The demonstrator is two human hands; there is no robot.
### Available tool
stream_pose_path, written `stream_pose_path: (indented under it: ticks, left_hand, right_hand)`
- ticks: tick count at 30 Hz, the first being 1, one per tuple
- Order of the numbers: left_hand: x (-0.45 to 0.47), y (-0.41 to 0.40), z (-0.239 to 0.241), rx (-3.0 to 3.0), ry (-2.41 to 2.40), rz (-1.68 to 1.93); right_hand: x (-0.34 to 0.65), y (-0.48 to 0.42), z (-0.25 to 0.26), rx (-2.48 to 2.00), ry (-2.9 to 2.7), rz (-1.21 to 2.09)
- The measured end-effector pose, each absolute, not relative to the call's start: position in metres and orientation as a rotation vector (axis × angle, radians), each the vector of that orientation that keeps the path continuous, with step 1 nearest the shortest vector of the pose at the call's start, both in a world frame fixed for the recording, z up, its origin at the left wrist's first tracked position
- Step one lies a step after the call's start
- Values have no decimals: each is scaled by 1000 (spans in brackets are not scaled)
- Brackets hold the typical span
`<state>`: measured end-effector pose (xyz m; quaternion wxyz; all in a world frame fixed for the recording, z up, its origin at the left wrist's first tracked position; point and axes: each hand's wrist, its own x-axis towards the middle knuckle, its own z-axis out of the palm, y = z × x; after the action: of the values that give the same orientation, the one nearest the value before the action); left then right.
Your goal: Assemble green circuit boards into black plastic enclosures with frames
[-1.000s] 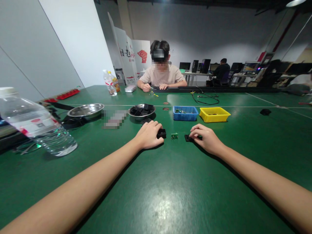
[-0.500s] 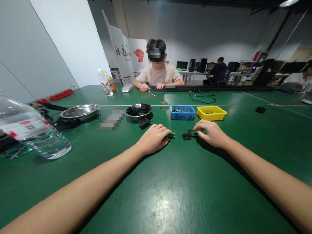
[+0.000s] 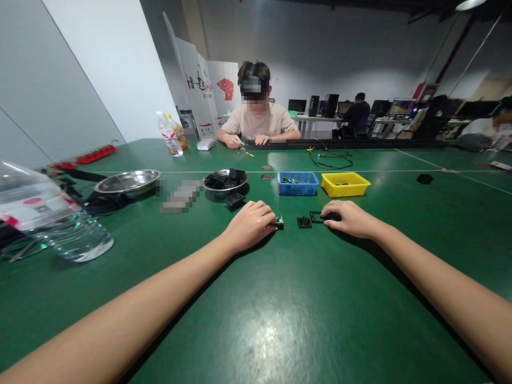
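Observation:
Near the middle of the green table [image 3: 256, 298], my left hand [image 3: 251, 226] is closed on a small green circuit board [image 3: 279, 221], whose right end sticks out past the fingertips. To its right, a small black square plastic part [image 3: 304, 222] with a raised middle lies on the table, touched by neither hand. My right hand [image 3: 349, 217] pinches the right side of a thin black rectangular frame [image 3: 314, 220]. That frame lies low against the table, just beside the square part. My fingers hide its right end.
Beyond my hands stand a blue bin [image 3: 298, 184] of small boards, a yellow bin [image 3: 345, 185] and a steel bowl [image 3: 225, 184] of black cases. A black case [image 3: 234, 200] lies before the bowl. Left are a water bottle [image 3: 60, 224] and steel dish [image 3: 128, 182]. A person [image 3: 258, 117] sits opposite.
My left hand has turned the circuit board to a flatter angle. My right hand has lowered the black frame and drawn it slightly away from the square part. The view has shifted a little.

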<state>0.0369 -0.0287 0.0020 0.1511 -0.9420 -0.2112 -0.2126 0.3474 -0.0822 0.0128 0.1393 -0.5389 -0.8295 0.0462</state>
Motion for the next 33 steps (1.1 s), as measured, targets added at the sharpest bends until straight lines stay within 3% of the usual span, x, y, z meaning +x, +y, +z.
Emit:
stream_pose_path:
  ticks: [8, 24, 33]
  left_hand:
    - [37, -34, 5, -2746, -563, -601]
    - [38, -33, 1, -2714, -517, -647]
    - [38, -36, 5, -2789, -589, -716]
  right_hand:
    - [362, -78, 5, -1611, -2298, 5]
    - [356, -79, 3, -1588, -2338, 125]
    - [345, -83, 6, -1331, -2267, 18]
